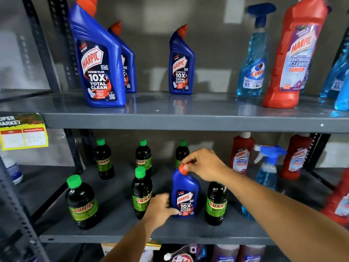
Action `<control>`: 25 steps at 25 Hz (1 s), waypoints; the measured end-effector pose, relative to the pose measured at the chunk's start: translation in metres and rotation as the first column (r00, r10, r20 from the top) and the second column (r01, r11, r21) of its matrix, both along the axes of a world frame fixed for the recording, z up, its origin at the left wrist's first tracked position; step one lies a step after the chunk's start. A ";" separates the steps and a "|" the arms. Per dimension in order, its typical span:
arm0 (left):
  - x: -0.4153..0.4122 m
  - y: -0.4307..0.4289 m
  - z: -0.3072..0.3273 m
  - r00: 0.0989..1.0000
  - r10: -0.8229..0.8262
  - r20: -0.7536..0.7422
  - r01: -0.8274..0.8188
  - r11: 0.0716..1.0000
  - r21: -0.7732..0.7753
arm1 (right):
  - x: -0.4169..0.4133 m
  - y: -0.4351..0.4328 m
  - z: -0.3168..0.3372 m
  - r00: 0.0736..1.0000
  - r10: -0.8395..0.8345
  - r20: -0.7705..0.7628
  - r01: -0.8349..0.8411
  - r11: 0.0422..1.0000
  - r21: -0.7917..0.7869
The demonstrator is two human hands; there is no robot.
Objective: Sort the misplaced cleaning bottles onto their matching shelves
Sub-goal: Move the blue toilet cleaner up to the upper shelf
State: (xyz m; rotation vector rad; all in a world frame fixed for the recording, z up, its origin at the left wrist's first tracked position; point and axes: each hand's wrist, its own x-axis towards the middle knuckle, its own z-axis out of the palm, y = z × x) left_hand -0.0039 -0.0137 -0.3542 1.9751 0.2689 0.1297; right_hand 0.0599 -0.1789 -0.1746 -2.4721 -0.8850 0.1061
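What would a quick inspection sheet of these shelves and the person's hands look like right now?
Surface: grey metal middle shelf, with an upper shelf above it.
Job's things: small blue Harpic bottle stands upright among the green-capped Sunny bottles; three matching blue Harpic bottles stand on the upper shelf.
Clutter: red Harpic bathroom cleaners and blue spray bottles mixed on the right of both shelves.
Grippers: right hand pinches the blue bottle's red cap; left hand touches its base.
Cables: nothing seen.
Surroundings: yellow price tag at left; more bottles below, unclear.
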 end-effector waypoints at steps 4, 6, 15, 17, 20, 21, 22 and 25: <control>-0.036 -0.024 0.028 0.999 -0.014 0.045 0.014 1.000 0.005 | -0.027 -0.017 0.016 1.000 0.021 0.013 -0.023 0.992 0.124; -0.063 -0.036 0.060 0.996 -0.033 0.082 0.034 0.999 -0.017 | -0.049 -0.030 0.039 0.994 0.043 0.102 -0.063 0.979 0.196; -0.119 -0.052 0.296 0.840 -0.193 0.507 0.152 0.981 0.120 | -0.086 -0.066 0.232 0.880 -0.094 0.466 -0.314 0.620 0.719; -0.103 -0.044 0.329 0.792 -0.193 0.580 0.139 0.981 0.137 | -0.068 -0.051 0.271 0.862 -0.178 0.475 -0.297 0.582 0.757; -0.070 -0.026 0.345 0.779 -0.149 0.609 0.100 0.988 0.114 | -0.046 -0.021 0.302 0.848 -0.259 0.462 -0.232 0.602 0.764; -0.060 -0.020 0.344 0.786 -0.130 0.604 0.086 0.991 0.101 | -0.039 -0.011 0.304 0.847 -0.284 0.449 -0.190 0.626 0.756; -0.049 -0.014 0.341 0.801 -0.107 0.590 0.069 0.994 0.088 | -0.032 -0.001 0.302 0.846 -0.301 0.440 -0.147 0.661 0.736; -0.028 0.001 0.333 0.853 -0.047 0.519 0.036 0.999 0.031 | -0.014 0.021 0.289 0.828 -0.319 0.461 -0.087 0.739 0.668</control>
